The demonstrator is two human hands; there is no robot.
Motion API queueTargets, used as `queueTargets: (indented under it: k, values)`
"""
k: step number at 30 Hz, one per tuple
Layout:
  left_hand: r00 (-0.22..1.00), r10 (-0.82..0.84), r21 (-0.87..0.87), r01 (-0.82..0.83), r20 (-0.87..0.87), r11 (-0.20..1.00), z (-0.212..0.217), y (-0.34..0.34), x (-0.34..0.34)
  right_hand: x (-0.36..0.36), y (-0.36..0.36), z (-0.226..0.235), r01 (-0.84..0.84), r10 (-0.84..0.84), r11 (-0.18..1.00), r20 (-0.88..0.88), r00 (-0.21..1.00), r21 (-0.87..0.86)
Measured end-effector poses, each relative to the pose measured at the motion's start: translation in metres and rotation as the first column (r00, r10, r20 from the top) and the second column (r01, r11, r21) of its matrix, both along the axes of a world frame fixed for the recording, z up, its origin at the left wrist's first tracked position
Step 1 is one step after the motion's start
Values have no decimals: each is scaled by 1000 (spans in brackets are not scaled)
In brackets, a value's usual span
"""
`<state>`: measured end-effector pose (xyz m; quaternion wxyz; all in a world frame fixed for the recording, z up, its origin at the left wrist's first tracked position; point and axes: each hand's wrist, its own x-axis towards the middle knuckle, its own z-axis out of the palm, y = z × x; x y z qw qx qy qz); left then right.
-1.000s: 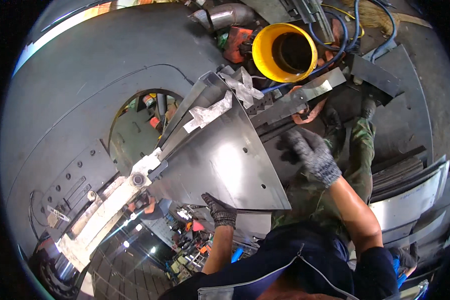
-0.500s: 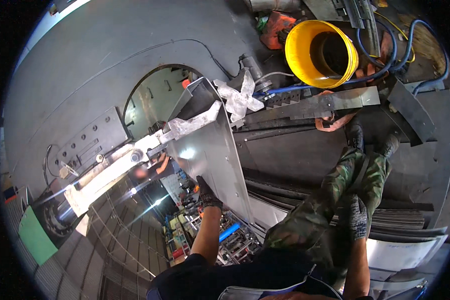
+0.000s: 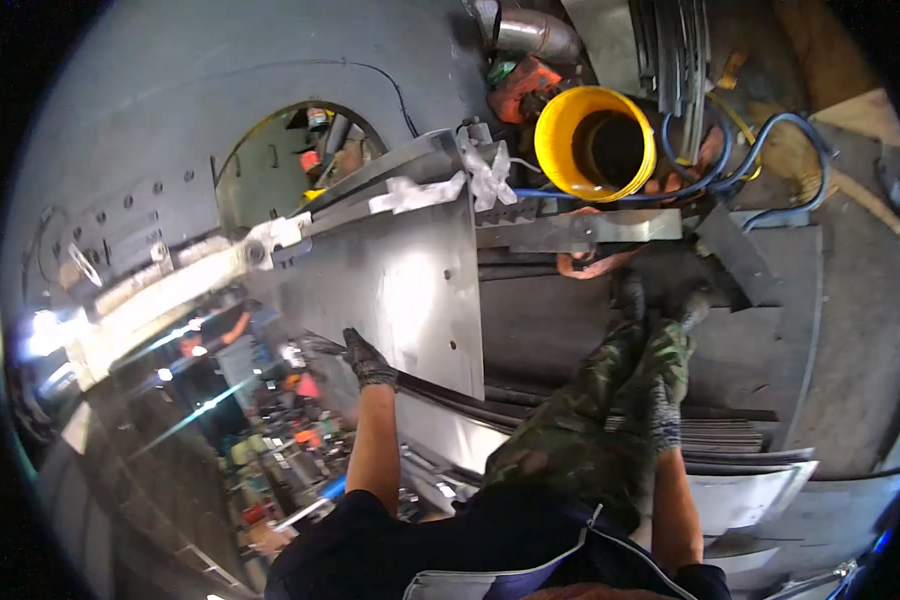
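Note:
My left hand, in a dark knit glove, grips the lower left edge of a flat grey metal sheet that stands upright in front of me. White tape scraps stick to the sheet's top corner, where it meets a metal bar. My right hand, also gloved, hangs against my camouflage trouser leg, empty with loose fingers, well apart from the sheet.
A yellow bucket stands on the floor beyond the sheet, with a blue hose and a red tool beside it. A large curved shiny panel with a round opening fills the left. Stacked metal strips lie by my feet.
My right hand left the sheet's right edge and dropped to my thigh. My left hand has kept its grip on the sheet's lower edge. The view swung left.

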<state>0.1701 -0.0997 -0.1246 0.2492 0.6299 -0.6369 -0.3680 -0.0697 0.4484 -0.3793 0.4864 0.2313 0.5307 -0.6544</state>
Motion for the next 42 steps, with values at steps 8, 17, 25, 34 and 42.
queueTargets:
  k: [8, 17, 25, 34, 42]
  values:
    - [605, 643, 417, -490, -470, 765, 0, 58, -130, -84, -3, 132, -30, 20, 997, 135, 991, 71]
    - [587, 540, 426, -336, -603, 840, -35, 47, -135, -79, 75, 188, 134, -126, 955, -48, 991, 263]
    - [634, 632, 365, -515, -446, 775, 38, 77, -171, -99, 52, 228, -38, 54, 843, -14, 998, 536]
    - [631, 621, 234, -589, -465, 774, 16, 61, -170, -174, 1, 235, -136, 189, 926, -121, 974, 351]
    - [713, 634, 140, -624, -300, 769, -7, 52, -161, -167, 0, 233, -158, 205, 929, -110, 973, 335]
